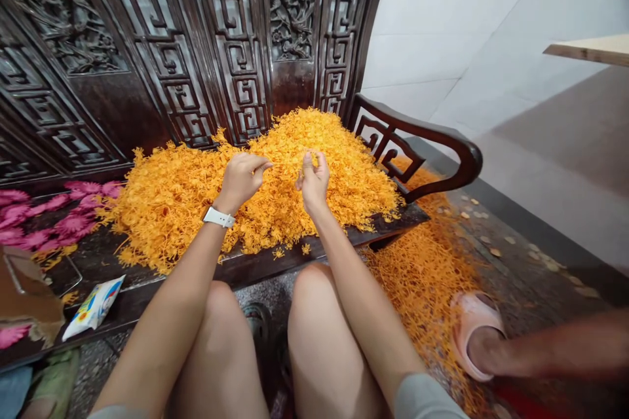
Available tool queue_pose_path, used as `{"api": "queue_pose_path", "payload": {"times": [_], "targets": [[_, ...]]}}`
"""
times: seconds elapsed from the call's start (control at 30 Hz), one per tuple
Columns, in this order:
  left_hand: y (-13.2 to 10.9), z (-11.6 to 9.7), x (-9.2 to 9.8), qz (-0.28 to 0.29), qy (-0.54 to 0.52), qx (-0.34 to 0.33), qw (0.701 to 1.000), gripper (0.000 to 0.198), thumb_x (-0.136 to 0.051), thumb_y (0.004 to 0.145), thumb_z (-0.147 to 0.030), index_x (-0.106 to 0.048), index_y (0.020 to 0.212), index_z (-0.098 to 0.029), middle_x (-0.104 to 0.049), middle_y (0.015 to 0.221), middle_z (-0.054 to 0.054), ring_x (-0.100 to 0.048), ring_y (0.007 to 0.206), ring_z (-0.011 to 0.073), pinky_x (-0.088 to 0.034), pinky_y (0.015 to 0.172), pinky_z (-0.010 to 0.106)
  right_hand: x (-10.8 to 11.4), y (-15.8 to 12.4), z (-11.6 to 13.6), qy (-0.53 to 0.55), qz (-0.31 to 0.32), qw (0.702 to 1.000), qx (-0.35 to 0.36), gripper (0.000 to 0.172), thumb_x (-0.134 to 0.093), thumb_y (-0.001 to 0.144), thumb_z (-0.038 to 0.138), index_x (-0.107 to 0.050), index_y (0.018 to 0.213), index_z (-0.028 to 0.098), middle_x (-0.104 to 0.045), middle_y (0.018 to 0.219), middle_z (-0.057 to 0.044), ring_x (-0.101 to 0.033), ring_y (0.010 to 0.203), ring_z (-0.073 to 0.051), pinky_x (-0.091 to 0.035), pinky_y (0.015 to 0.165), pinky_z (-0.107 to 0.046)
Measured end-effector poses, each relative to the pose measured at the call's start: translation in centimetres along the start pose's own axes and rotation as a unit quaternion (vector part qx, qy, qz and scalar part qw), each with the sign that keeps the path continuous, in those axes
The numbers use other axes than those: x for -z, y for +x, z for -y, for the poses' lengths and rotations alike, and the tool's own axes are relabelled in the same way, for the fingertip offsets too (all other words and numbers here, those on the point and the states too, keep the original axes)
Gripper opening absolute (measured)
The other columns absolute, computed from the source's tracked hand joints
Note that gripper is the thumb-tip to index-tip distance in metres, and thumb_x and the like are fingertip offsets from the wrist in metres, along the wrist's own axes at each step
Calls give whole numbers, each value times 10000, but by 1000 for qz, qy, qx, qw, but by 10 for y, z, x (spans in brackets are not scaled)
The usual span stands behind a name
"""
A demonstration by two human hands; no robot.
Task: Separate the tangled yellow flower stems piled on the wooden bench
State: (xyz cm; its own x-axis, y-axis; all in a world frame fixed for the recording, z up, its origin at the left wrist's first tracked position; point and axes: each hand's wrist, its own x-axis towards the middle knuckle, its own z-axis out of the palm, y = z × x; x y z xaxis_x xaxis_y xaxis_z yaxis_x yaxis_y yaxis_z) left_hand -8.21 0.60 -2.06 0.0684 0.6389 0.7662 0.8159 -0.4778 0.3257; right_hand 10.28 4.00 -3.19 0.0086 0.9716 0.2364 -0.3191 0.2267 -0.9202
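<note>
A big heap of small orange artificial flowers point(196, 190) covers the seat of a dark carved wooden bench point(275, 258). My left hand point(242, 177), with a white watch on the wrist, hovers over the heap with fingertips pinched together. My right hand point(313, 177) is close beside it, thumb and fingers pinched on a small orange flower piece point(310, 158). What the left fingertips hold is too small to make out.
Pink flowers point(59, 216) lie on the bench at the left, near a small white packet point(93, 308) and brown cardboard point(24, 294). More orange flowers point(422, 275) spill on the floor to the right. Another person's foot in a pink slipper point(474, 334) rests there.
</note>
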Motion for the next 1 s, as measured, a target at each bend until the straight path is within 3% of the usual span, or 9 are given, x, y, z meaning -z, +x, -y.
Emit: {"api": "queue_pose_path", "payload": {"times": [0.13, 0.27, 0.37, 0.47, 0.53, 0.63, 0.7, 0.83, 1.0], "targets": [[6, 9, -12, -49, -124, 133, 982, 222, -722, 899, -295, -737, 697, -205, -728, 705, 53, -642, 663, 217, -446, 659, 350, -12, -19, 20, -25, 25, 998, 58, 395, -676, 935, 681, -637, 1001, 294, -441, 695, 22, -338, 507, -96, -295, 456, -259], [7, 42, -16, -156, -211, 308, 914, 265, -705, 864, -211, -641, 607, -188, -593, 600, 8, -512, 565, 146, -382, 586, 295, -28, -69, 77, -50, 109, 981, 150, 322, -697, 948, 615, -708, 948, 294, -610, 909, -62, -587, 737, -182, -425, 525, -298], [4, 64, -3, -235, -208, 388, 867, 287, -676, 912, -198, -627, 630, -190, -534, 581, -13, -440, 544, 125, -367, 579, 285, -29, -83, 101, -28, 99, 985, 139, 287, -659, 982, 592, -727, 1096, 338, -645, 988, -65, -634, 793, -196, -483, 556, -306], [6, 65, 8, -245, -202, 349, 882, 280, -684, 976, -320, -680, 721, -205, -509, 592, -15, -417, 543, 131, -352, 561, 294, -20, -54, 76, 5, 78, 996, 46, 445, -598, 1011, 612, -624, 1389, 378, -684, 1068, -73, -642, 761, -176, -529, 580, -296], [10, 55, 10, -228, -186, 290, 911, 313, -691, 993, -432, -706, 769, -214, -526, 614, -2, -442, 558, 141, -356, 559, 307, -10, -25, 43, 18, 81, 993, -79, 684, -638, 980, 616, -448, 1577, 344, -700, 1177, -116, -661, 765, -188, -561, 582, -307], [14, 36, 9, -201, -167, 234, 936, 389, -680, 992, -551, -717, 793, -219, -538, 629, 11, -466, 570, 150, -363, 560, 321, 3, 3, 5, -38, 29, 984, -169, 923, -772, 905, 452, -282, 1672, 298, -653, 1361, -167, -687, 809, -185, -571, 588, -292], [14, 27, 6, -195, -177, 222, 939, 414, -671, 989, -584, -713, 796, -220, -537, 639, 14, -472, 580, 152, -377, 568, 323, 5, 4, -4, -41, 41, 984, -167, 812, -764, 902, 359, -382, 1611, 258, -690, 1296, -149, -685, 784, -165, -557, 602, -273], [14, 17, 2, -165, -198, 220, 941, 443, -635, 997, -621, -711, 804, -230, -549, 665, 20, -481, 615, 163, -389, 587, 326, -7, -10, -5, -44, 146, 980, -131, 398, -705, 911, 353, -640, 1279, 215, -742, 921, -48, -619, 642, -132, -478, 569, -254], [9, 17, 3, -167, -157, 233, 945, 423, -695, 979, -560, -685, 725, -222, -422, 580, -15, -354, 549, 148, -255, 560, 337, -7, -2, -12, -126, 152, 980, -32, 176, -659, 881, 299, -694, 1020, 197, -688, 782, -17, -556, 617, -125, -427, 585, -271]]}}
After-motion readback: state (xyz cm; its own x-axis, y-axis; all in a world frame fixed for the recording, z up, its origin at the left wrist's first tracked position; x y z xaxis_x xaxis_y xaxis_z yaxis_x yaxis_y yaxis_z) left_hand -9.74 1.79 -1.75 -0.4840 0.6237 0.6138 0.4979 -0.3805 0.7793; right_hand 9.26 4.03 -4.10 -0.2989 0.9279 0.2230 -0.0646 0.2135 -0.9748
